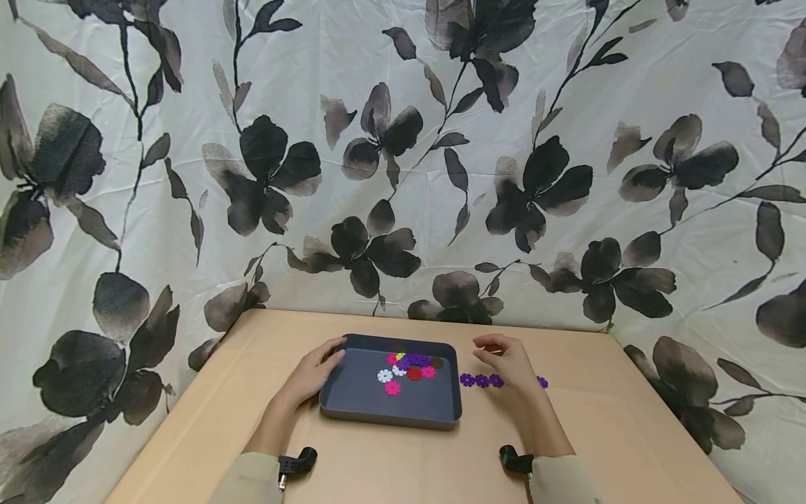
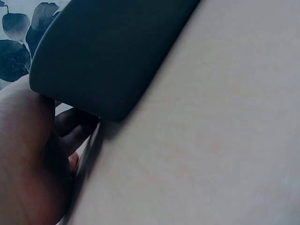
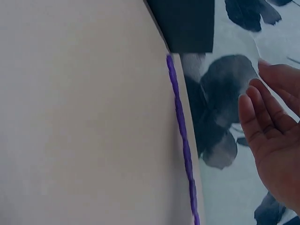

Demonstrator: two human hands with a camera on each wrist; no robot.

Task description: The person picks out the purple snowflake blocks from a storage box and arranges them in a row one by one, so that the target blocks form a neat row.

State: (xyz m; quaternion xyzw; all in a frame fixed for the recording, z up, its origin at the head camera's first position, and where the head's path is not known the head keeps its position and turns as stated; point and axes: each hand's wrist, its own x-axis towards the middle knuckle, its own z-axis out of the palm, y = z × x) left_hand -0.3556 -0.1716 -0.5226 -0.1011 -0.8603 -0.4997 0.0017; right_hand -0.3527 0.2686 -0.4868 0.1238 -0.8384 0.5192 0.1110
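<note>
My left hand (image 1: pixel 310 373) holds the left side of a dark grey tray (image 1: pixel 389 420), thumb at the rim. In the left wrist view its fingers (image 2: pixel 77 129) curl beside the tray's outer wall (image 2: pixel 108 61). Flower-shaped plastic discs (image 1: pixel 413 374) in purple, pink, white, red, yellow and brown lie in the tray. To its right, a row of purple flower-shaped discs (image 1: pixel 481 381) runs along the table, partly hidden by my right hand (image 1: pixel 513 364). That hand hovers above the row, fingers loosely bent; the right wrist view shows nothing between them.
The light wooden-coloured table (image 1: pixel 390 465) reaches back to a white cloth with dark flowers (image 1: pixel 371 252) hanging behind it. A black wrist camera (image 1: pixel 299 463) sits on the left wrist, another black camera (image 1: pixel 516 460) on the right.
</note>
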